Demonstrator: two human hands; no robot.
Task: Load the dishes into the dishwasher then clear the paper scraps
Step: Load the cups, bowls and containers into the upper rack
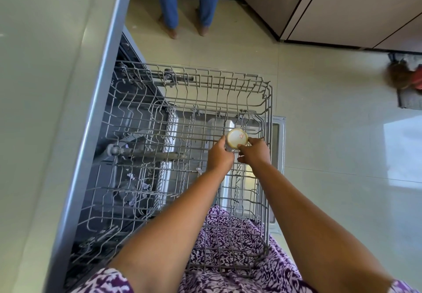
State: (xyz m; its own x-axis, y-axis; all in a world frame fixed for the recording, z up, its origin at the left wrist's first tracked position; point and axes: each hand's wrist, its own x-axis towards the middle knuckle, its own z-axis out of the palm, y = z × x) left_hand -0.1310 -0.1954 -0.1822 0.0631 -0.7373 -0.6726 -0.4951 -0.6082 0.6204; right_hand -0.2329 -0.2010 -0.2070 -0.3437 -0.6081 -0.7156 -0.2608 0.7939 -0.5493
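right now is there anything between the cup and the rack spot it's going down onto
Nothing visible does. The left hand and right hand both hold the cup over the pulled-out rack, and the wires around it carry no other dishes. The paper scraps lie lower down, well off to the left.

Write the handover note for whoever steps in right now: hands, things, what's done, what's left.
Left hand and right hand: both hold one small cup, bottom up, at the right side of the pulled-out rack.
Rack: no other dishes in view.
Done: nothing loaded that shows.
Left: seat the cup, load any remaining dishes, then clear the paper scraps lying under the rack.
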